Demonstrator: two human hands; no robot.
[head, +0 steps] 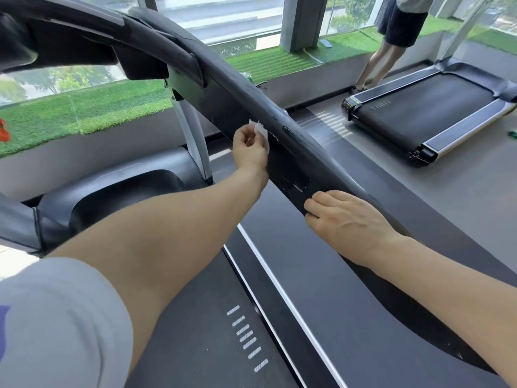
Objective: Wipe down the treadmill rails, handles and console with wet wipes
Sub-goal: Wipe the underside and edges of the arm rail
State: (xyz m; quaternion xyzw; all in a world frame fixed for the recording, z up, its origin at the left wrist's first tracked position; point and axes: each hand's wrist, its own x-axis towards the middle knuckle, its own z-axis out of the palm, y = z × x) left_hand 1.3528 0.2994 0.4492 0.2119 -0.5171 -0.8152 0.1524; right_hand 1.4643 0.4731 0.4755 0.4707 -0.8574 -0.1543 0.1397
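Left hand pinches a white wet wipe against the inner face of the black treadmill rail. Right hand rests flat, fingers straight (nearer along the same rail).

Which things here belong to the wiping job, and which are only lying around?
Belongs to the job:
- wet wipe, pinched in the left hand
- black side rail, with the right hand resting on it

Only lying around:
- second treadmill
- another person's legs
- green artificial turf
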